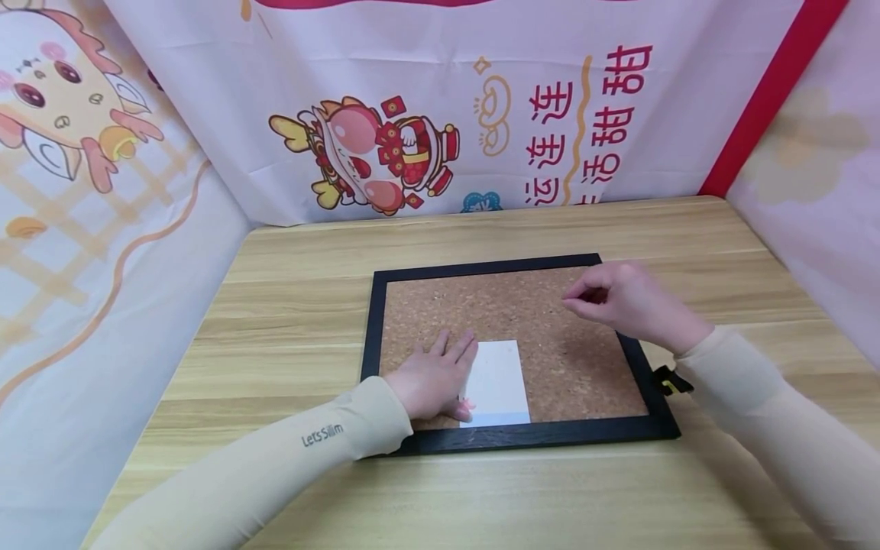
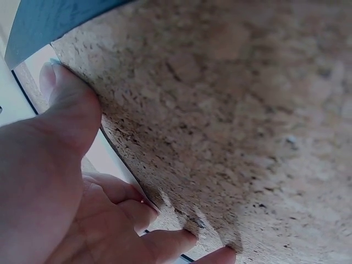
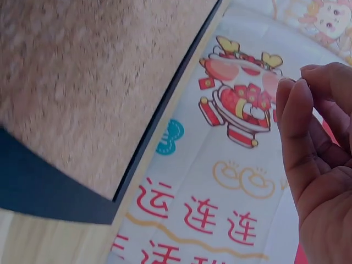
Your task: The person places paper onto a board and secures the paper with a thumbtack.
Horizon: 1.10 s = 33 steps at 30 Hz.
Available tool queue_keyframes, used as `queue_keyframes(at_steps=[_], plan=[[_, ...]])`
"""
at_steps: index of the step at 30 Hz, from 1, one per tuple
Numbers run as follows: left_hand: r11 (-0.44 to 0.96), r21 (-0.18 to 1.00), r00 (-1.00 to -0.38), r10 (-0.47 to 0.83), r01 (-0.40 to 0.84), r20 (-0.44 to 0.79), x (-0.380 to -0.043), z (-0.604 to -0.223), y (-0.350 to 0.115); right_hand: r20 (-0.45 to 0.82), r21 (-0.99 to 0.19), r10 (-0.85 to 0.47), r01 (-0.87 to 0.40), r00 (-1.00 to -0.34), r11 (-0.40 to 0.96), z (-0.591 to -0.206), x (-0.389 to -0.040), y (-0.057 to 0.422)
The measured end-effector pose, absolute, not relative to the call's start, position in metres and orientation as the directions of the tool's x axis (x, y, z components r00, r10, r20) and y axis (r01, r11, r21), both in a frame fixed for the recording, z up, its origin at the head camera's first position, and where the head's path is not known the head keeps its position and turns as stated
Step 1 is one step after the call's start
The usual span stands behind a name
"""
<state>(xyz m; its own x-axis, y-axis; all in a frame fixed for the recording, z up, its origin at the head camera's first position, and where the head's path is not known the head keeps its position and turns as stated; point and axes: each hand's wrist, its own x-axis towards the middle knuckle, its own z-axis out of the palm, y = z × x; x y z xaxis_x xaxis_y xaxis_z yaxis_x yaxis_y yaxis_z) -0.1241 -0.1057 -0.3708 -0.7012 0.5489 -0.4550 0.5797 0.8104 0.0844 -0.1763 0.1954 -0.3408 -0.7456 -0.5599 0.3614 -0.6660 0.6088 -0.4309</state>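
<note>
The spread, straight-fingered left hand [image 1: 435, 380] presses the white rectangular card [image 1: 503, 382] against the near side of the black-framed brown cork board [image 1: 481, 305], likely steadying it; the raised right hand [image 1: 629, 304] pinches a tiny object [image 3: 287, 80], too small to identify.

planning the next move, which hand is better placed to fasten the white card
Probably the right hand, raised above the corkboard and seemingly pinching something tiny; the left hand rests partly on the white card.

Shines bright and even in the head view, drops a soft shadow below the right hand [image 1: 631, 302] onto the cork board [image 1: 474, 309]. Turns dimmer in both wrist views, blurs toward the left one's upper right.
</note>
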Motion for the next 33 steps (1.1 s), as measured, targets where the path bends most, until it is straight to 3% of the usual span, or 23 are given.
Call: queue_keyframes(at_steps=[6, 15, 24, 29, 33], plan=[[0.809, 0.084, -0.701, 0.551, 0.581, -0.453, -0.124, -0.372, -0.106, 0.387, -0.432, -0.606, -0.718, -0.695, 0.546, -0.347, -0.17, 0.182], [0.814, 0.094, -0.703, 0.547, 0.573, -0.454, -0.125, -0.373, -0.106, 0.464, -0.386, -0.687, -0.826, -0.559, 0.412, -0.35, -0.153, 0.156], [0.823, 0.081, -0.704, 0.528, 0.562, -0.475, -0.126, -0.374, -0.105, 0.5, -0.229, -0.745, -0.897, -0.442, 0.378, -0.342, -0.123, 0.137], [0.822, 0.064, -0.707, 0.524, 0.566, -0.475, -0.126, -0.374, -0.105, 0.547, 0.004, -0.794, -0.948, -0.265, 0.319, -0.336, -0.109, 0.132], [0.818, 0.06, -0.708, 0.53, 0.573, -0.467, -0.126, -0.374, -0.106, 0.633, 0.256, -0.774, -0.942, -0.007, 0.217, -0.331, -0.101, 0.125]])
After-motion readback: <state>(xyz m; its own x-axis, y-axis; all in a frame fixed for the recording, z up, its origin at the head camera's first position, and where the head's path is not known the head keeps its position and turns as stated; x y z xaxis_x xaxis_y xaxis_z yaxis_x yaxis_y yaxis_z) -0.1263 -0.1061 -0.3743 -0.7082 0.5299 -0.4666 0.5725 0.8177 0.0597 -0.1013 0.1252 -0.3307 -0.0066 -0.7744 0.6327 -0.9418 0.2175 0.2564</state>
